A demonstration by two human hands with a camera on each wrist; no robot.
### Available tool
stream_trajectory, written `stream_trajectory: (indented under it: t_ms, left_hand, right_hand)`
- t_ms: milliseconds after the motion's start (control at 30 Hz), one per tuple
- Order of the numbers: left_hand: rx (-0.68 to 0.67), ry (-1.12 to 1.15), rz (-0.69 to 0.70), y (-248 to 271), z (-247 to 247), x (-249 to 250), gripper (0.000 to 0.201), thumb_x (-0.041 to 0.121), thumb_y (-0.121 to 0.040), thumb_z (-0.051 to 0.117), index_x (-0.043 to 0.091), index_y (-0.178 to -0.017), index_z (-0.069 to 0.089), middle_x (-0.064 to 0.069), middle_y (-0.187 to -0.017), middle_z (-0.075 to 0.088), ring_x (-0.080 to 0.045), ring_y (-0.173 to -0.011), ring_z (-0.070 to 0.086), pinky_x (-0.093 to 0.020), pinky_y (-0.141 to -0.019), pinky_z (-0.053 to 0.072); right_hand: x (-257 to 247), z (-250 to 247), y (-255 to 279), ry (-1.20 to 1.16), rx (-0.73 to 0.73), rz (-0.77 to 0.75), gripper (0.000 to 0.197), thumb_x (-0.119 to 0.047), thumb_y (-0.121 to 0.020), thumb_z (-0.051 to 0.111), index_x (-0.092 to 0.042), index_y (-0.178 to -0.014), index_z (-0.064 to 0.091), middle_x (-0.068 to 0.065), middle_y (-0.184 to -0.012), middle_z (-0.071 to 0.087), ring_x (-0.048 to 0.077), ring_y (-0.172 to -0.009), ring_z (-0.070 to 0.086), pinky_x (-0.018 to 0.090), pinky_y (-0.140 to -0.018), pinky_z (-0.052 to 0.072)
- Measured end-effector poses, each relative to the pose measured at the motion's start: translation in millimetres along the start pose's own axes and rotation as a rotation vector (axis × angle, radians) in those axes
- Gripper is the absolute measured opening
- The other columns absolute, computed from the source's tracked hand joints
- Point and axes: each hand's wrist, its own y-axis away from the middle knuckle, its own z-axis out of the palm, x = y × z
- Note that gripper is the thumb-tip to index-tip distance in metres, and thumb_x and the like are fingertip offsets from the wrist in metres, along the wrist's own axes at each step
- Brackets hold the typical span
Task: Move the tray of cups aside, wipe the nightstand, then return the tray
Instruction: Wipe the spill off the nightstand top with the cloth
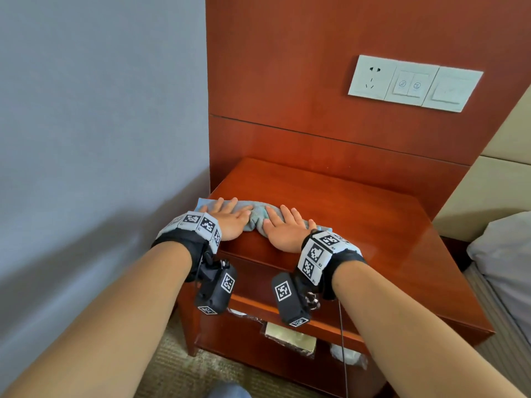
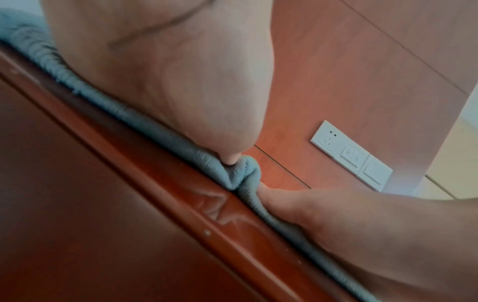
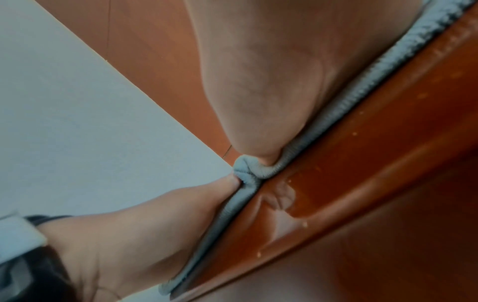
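Head view: a blue cloth [image 1: 255, 218] is pressed flat on the nightstand [image 1: 359, 214] under left hand [image 1: 230, 221] and right hand [image 1: 283, 229], fingers straight, spreading wiping pressure.

Reddish-brown wooden nightstand [image 1: 359, 219]: top lacquered, glossy, with soft reflections; front edge moulding smooth in the wrist views. Pale blue-grey cloth [image 1: 258, 216]: soft ribbed terry-like weave, matt, bunched into folds. Reddish-brown wooden wall panel [image 1: 316, 81]: smooth, semi-gloss. White plastic socket-and-switch plate [image 1: 413, 83]: smooth, faint sheen. Grey-blue wall [image 1: 100, 110]: matt, finely textured. Carpet [image 1: 178, 366]: rough, matt.
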Motion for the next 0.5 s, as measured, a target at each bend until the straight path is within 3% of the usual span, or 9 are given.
stream_trajectory:
  t_ms: [133,233,500]
  left_hand:
    - [0.011,0.057,0.034,-17.7,-8.9,0.5,0.054,0.047,-0.101,0.009,0.036,-0.154,0.005,0.007,-0.163,-0.006,-0.02,-0.151,-0.008,-0.051,-0.12,-0.006]
    - [-0.007,0.015,-0.023,-37.8,-13.5,3.0,0.052,0.05,-0.099,0.003,0.046,-0.15,-0.002,0.011,-0.163,-0.01,-0.018,-0.151,-0.011,-0.049,-0.12,-0.005]
    - [-0.01,0.026,-0.075,-81.5,-23.4,18.0,0.049,0.051,-0.1,0.006,0.051,-0.149,0.0,0.013,-0.162,-0.008,-0.017,-0.15,-0.012,-0.049,-0.12,-0.004]
  right_hand:
    - [-4.3,-7.7,-18.5,-0.015,0.007,0.005,0.055,-0.05,-0.1,0.009,-0.041,-0.153,0.0,-0.01,-0.163,-0.011,0.014,-0.15,-0.014,0.05,-0.119,-0.011]
    - [-5.3,-13.8,-32.8,-0.022,0.008,0.016,0.055,-0.049,-0.101,0.009,-0.039,-0.154,0.001,-0.01,-0.163,-0.011,0.014,-0.149,-0.015,0.05,-0.119,-0.011]
    - [-1.5,-30.8,-80.0,-0.049,-0.003,0.034,0.054,-0.048,-0.101,0.009,-0.04,-0.154,-0.001,-0.01,-0.163,-0.014,0.014,-0.149,-0.017,0.049,-0.119,-0.012]
